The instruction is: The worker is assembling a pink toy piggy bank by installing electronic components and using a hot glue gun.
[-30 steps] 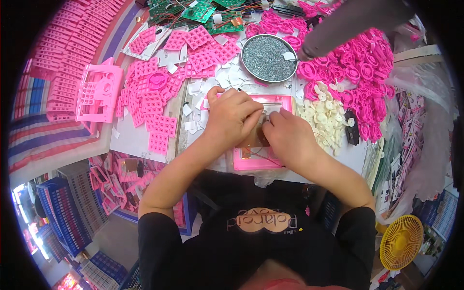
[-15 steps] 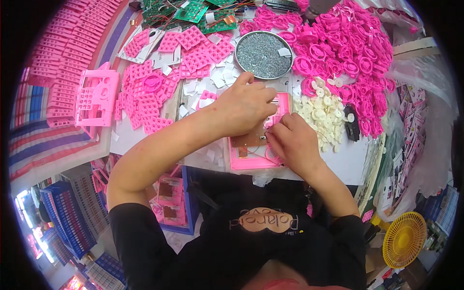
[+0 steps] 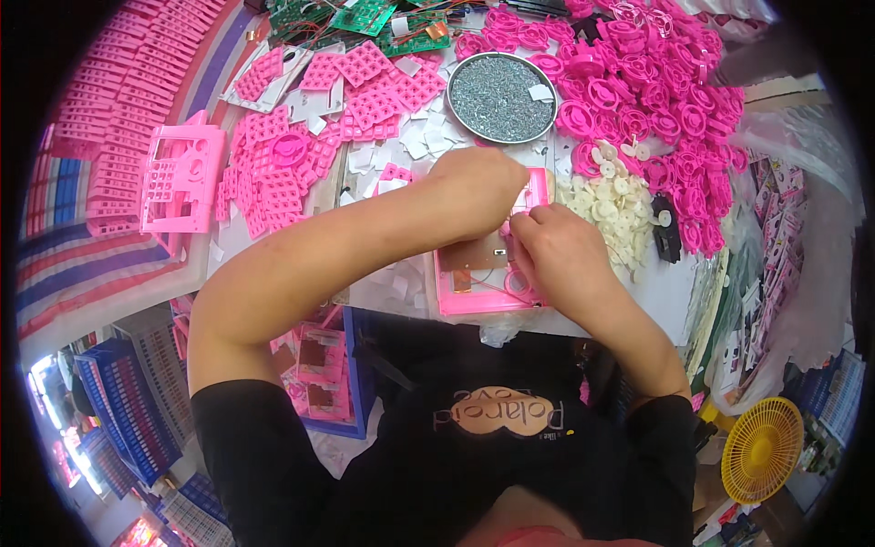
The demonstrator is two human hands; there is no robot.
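A pink plastic case (image 3: 492, 307) lies open at the near side of the table, with a brown circuit board (image 3: 472, 256) in it. My left hand (image 3: 478, 190) is curled over the case's upper part, knuckles up. Its fingertips are hidden, so whatever they grip cannot be made out. From the right, my right hand (image 3: 567, 248) reaches over the case's edge, fingers bent and pressed together near the left fingers. Anything pinched there is too small or covered. A thin wire loops near the case's lower right corner.
A round dish of small screws (image 3: 501, 98) stands beyond my hands. Cream round parts (image 3: 615, 205) and magenta rings (image 3: 629, 100) are heaped right; pink keypads (image 3: 278, 182) lie left. Green circuit boards (image 3: 365, 16) sit at the back. A pink casing (image 3: 182, 180) stands far left.
My left hand has rolled forward into a more closed shape, hiding its fingers. My right hand has shifted slightly up along the case, staying close to the left one.
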